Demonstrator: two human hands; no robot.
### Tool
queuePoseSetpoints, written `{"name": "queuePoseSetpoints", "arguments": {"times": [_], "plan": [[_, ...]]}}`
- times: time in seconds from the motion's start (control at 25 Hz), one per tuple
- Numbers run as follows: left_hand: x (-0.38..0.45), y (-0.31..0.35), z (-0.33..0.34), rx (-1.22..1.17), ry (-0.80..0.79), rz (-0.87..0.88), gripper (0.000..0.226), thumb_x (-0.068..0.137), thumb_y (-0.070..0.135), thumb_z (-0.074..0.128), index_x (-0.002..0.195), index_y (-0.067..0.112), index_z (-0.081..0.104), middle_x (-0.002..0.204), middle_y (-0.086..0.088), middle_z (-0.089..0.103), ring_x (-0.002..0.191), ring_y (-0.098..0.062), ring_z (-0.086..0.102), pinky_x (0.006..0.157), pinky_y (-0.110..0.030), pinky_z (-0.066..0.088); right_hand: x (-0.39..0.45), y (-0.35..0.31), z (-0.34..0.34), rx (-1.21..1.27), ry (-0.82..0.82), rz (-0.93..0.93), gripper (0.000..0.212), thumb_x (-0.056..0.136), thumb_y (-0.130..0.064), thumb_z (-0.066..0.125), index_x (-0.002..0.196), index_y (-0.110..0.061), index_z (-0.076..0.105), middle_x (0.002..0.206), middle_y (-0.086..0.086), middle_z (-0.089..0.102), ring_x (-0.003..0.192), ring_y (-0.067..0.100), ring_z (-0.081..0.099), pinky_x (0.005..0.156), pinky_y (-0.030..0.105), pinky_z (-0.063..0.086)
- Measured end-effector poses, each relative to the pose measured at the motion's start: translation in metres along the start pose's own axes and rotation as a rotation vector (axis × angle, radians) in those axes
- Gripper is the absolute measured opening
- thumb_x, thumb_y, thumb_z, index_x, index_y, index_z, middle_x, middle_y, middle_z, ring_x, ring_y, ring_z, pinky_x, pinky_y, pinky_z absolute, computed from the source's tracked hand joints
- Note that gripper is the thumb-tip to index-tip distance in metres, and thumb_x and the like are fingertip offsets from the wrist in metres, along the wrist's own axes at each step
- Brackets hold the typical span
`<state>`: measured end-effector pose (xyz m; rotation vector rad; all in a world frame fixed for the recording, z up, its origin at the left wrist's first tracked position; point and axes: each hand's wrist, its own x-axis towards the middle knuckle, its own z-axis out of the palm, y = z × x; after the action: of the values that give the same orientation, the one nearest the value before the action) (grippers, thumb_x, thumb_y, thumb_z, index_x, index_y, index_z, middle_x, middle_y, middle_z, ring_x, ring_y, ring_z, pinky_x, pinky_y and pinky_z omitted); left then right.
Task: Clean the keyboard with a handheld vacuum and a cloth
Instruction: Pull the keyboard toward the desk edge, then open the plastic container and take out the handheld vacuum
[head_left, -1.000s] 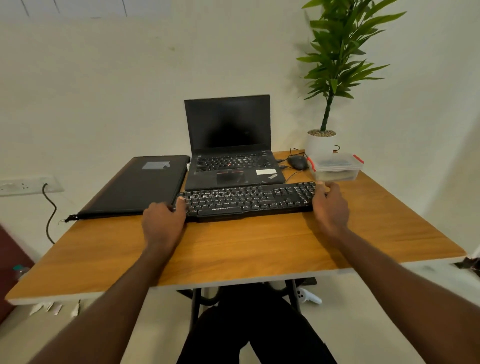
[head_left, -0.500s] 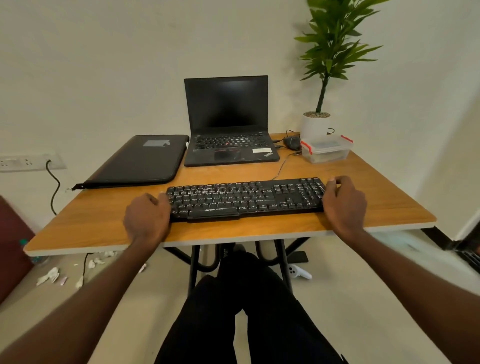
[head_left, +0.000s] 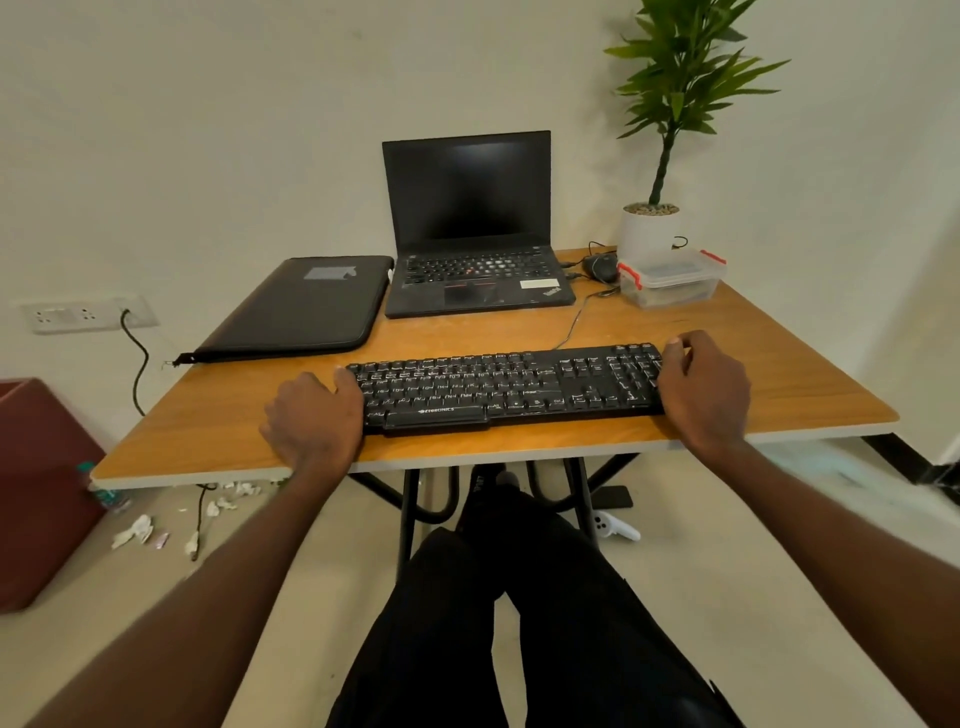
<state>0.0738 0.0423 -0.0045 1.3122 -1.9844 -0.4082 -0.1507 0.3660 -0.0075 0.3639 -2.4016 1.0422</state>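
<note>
Left hand (head_left: 317, 421) covers left end of keyboard (head_left: 509, 387); right hand (head_left: 704, 392) covers right end; fingers of both hidden. Plant (head_left: 685, 78) top cut by upper edge. Contents of container (head_left: 670, 278) at desk's far right corner unreadable.

A wooden-topped table with a pale edge (head_left: 779, 364) is seen carrying a black corded keyboard (head_left: 509, 387), an open black laptop (head_left: 475, 249), a flat black zipped sleeve (head_left: 296, 309), a clear lidded plastic box with red clips (head_left: 670, 278), a white plant pot (head_left: 649, 228), and what may be a dark mouse (head_left: 600, 266).

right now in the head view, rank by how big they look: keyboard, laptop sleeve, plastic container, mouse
1. keyboard, though nearness to the camera helps it
2. laptop sleeve, close to the keyboard, so that order is unsure
3. plastic container
4. mouse
</note>
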Motion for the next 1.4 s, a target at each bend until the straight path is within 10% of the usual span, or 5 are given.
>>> {"name": "queuePoseSetpoints", "arguments": {"times": [0.44, 0.64, 1.0, 1.12, 1.4], "plan": [[0.01, -0.005, 0.011, -0.133, 0.004, -0.06, 0.052, 0.098, 0.056, 0.046, 0.097, 0.009, 0.069, 0.108, -0.015, 0.067, 0.099, -0.037, 0.063, 0.089, -0.056, 0.054, 0.0, 0.004, 0.003, 0.026, 0.04, -0.009, 0.031, 0.106, -0.032, 0.041, 0.099, -0.011, 0.063, 0.078, 0.003, 0.065, 0.066, 0.02, 0.058, 0.06, 0.03, 0.037], [0.023, 0.034, 0.006, -0.08, 0.038, 0.343, 0.04, 0.105, 0.043, 0.052, 0.096, 0.01, 0.073, 0.103, -0.012, 0.065, 0.098, -0.035, 0.06, 0.088, -0.052, 0.048, 0.018, 0.006, 0.001, 0.06, 0.028, 0.098, 0.024, 0.104, -0.032, 0.048, 0.11, -0.016, 0.065, 0.092, -0.003, 0.065, 0.083, 0.017, 0.06, 0.07, 0.031, 0.041], [0.033, 0.178, 0.116, -0.138, -0.734, 0.831, 0.033, 0.107, 0.045, 0.057, 0.13, 0.024, 0.069, 0.134, 0.0, 0.068, 0.125, -0.018, 0.06, 0.105, -0.041, 0.048, 0.091, -0.003, 0.027, 0.103, -0.111, -0.028, 0.019, 0.098, -0.021, 0.059, 0.11, -0.017, 0.072, 0.102, -0.003, 0.073, 0.083, 0.004, 0.061, 0.068, 0.022, 0.044], [0.031, 0.21, 0.143, -0.074, -0.819, 0.865, 0.041, 0.106, 0.05, 0.056, 0.141, 0.029, 0.064, 0.147, -0.003, 0.063, 0.134, -0.023, 0.057, 0.109, -0.04, 0.044, 0.127, 0.012, 0.034, -0.042, 0.0, -0.098, 0.035, 0.092, -0.016, 0.062, 0.126, -0.018, 0.065, 0.125, 0.003, 0.065, 0.109, 0.02, 0.059, 0.083, 0.034, 0.051], [0.019, 0.234, 0.173, 0.159, -0.747, 0.903, 0.045, 0.103, 0.062, 0.052, 0.123, 0.027, 0.073, 0.116, 0.0, 0.074, 0.103, -0.019, 0.067, 0.095, -0.04, 0.056, 0.196, 0.06, 0.048, -0.476, -0.353, -0.266, 0.065, 0.089, -0.018, 0.07, 0.148, -0.034, 0.048, 0.158, 0.0, 0.042, 0.143, 0.028, 0.038, 0.108, 0.057, 0.042]]}}
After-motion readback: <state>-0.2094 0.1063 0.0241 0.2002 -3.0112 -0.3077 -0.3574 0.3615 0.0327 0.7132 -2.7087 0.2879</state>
